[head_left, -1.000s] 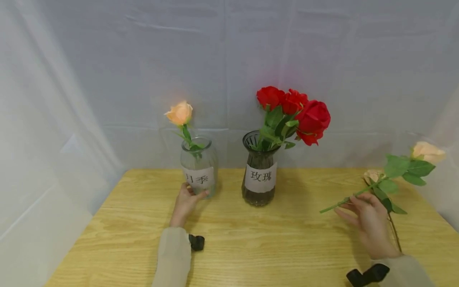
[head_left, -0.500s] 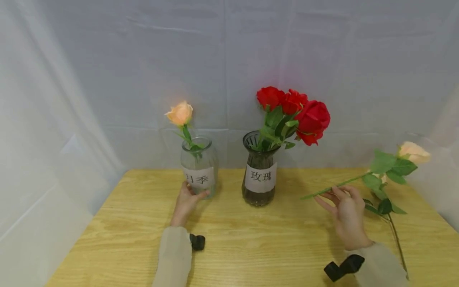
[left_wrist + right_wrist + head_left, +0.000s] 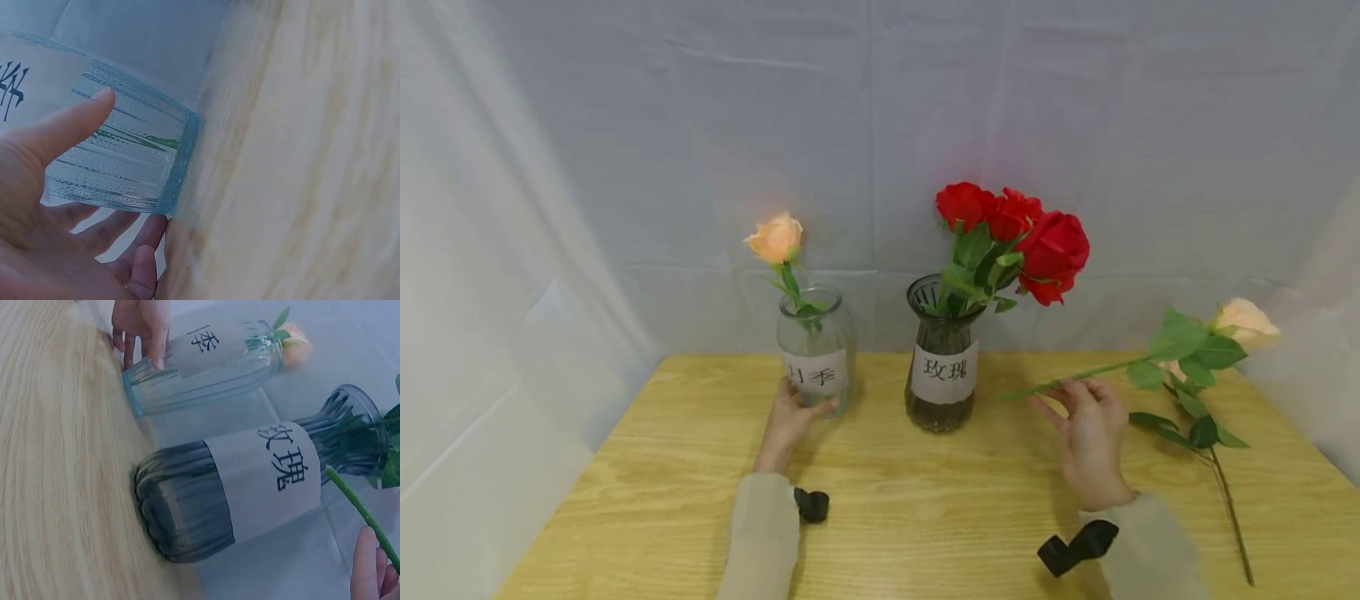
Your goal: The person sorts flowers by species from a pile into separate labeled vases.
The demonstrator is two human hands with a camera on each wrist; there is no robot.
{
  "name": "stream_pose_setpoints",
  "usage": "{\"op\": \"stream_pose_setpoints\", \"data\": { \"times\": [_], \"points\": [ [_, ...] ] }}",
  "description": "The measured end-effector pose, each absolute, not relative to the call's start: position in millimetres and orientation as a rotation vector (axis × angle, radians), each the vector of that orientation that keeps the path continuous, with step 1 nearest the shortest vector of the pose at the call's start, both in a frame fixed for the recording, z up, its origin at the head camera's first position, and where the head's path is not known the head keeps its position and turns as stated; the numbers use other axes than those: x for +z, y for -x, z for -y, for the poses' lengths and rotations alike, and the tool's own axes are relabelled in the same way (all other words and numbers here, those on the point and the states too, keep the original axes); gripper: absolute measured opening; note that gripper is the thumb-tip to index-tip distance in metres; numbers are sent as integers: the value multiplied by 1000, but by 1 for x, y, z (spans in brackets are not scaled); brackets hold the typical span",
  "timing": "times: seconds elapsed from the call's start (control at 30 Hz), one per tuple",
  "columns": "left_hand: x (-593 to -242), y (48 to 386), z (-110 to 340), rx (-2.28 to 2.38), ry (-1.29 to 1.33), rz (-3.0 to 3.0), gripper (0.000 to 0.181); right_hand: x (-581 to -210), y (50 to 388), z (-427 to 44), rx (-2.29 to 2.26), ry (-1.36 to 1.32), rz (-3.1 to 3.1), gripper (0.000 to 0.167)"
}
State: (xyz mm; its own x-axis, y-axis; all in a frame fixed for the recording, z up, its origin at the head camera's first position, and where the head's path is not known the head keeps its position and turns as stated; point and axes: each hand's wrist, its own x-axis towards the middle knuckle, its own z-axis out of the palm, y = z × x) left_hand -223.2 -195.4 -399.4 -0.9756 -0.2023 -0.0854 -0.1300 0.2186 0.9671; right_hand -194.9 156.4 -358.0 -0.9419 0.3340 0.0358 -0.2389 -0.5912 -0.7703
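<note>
My left hand (image 3: 786,423) holds the lower part of a clear glass vase (image 3: 811,340) that stands upright at the left. In the left wrist view its thumb lies across the glass (image 3: 137,150) and its fingers reach round the other side. One peach rose (image 3: 777,239) stands in this vase. My right hand (image 3: 1092,437) pinches the green stem of another peach rose (image 3: 1180,340) above the table. That stem's cut end points left, towards a dark grey glass vase (image 3: 943,335); in the right wrist view the stem (image 3: 357,505) shows in front of the vase's neck.
Several red roses (image 3: 1052,254) fill the dark vase and lean right. Another peach rose with a brown stem (image 3: 1231,508) lies at the table's right, its bloom partly hidden. Both vases bear white paper labels. A pale sheet (image 3: 865,150) hangs behind the wooden table (image 3: 925,517).
My right hand has moved left with the peach rose, away from the rose lying on the table and closer to the dark vase. My left hand stays at the clear vase.
</note>
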Motion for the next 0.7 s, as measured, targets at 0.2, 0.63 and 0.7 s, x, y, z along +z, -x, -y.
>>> {"op": "stream_pose_setpoints", "data": {
  "times": [0.2, 0.63, 0.7],
  "points": [
    [-401, 224, 197, -1877, -332, 2415, 89, -355, 196, -142, 2537, 157, 1169, 27],
    [-404, 223, 195, -1800, -309, 2447, 89, -344, 197, -106, 2611, 96, 1023, 26],
    [-404, 222, 195, -1781, -302, 2458, 88, -343, 196, -101, 2622, 102, 1011, 26]
  ]
}}
